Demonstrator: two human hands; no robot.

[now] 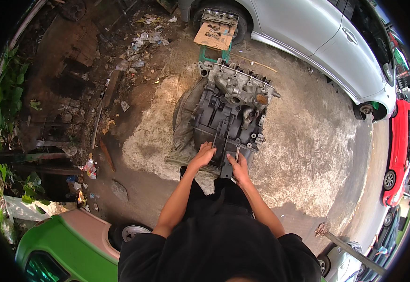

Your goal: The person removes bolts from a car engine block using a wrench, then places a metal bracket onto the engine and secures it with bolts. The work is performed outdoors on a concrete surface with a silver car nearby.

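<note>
A large engine block [209, 113] stands on the ground in front of me, with dark metal on the near side and a grey cylinder head [235, 84] at its far end. At the block's near left part is my left hand [205, 154], its fingers bent and close together against the metal. What they grip, if anything, is too small to make out. My right hand [238, 168] is closed around the lower end of a small wrench [237, 150], over the near right edge of the engine. The wrench's ring end points away from me.
Beyond the engine, a green stool [207, 55] bears a cardboard sheet [214, 35] with small metal parts and a valve cover [220, 17]. A silver car [299, 28] is at the far right, a green vehicle [78, 244] at the near left. Litter [141, 44] lies along the left.
</note>
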